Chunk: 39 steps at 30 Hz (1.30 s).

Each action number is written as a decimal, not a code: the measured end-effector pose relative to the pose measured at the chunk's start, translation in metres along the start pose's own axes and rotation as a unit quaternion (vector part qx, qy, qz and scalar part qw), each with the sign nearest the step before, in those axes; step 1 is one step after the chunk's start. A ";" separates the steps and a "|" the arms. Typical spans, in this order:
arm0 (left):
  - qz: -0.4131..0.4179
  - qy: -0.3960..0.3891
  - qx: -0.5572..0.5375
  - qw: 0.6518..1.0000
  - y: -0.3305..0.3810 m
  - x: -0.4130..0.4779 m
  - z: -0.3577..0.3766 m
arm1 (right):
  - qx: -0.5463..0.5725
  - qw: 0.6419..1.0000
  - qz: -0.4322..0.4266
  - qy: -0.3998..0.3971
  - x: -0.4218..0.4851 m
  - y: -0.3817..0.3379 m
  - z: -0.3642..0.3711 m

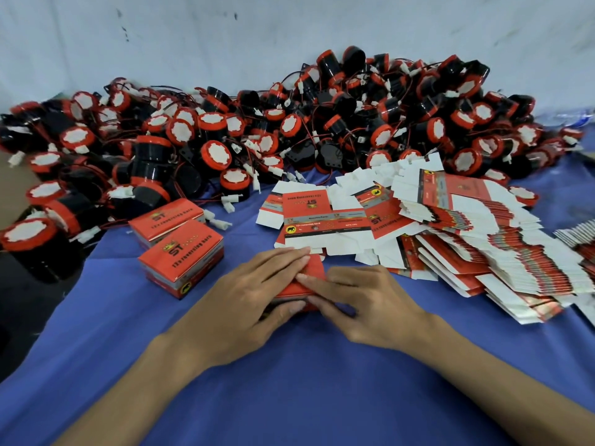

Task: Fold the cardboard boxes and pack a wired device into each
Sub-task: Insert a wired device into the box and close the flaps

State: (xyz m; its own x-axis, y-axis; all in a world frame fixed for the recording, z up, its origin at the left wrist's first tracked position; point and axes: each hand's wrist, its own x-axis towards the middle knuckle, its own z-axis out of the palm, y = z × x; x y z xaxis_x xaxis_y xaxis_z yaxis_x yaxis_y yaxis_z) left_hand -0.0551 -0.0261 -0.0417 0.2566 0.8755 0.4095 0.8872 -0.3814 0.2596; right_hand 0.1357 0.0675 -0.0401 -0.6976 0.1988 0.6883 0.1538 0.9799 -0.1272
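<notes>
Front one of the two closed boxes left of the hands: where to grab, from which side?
Probably from above, pinching the front closed box across its two short end walls. It lies flat, top face up, and both ends look free on the blue cloth; its far long wall sits close to the second closed box, leaving little finger room.

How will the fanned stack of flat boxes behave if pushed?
The stack would likely shear and slide apart; its sheets already lie fanned. Single sheets look thin, so probably light and bendy. The blue cloth may bunch underneath.
</notes>
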 end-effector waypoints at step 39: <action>-0.051 0.061 0.239 0.968 0.004 0.008 -0.009 | -0.267 0.909 0.256 -0.191 -0.001 0.060 -0.010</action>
State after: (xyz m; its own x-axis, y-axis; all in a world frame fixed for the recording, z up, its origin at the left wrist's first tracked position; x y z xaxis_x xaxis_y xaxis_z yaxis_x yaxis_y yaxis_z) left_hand -0.0529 -0.0235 -0.0300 0.1365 0.8484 0.5115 0.9891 -0.0879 -0.1182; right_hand 0.1527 0.1257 -0.0412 -0.6154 0.7177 0.3259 0.7733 0.6299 0.0731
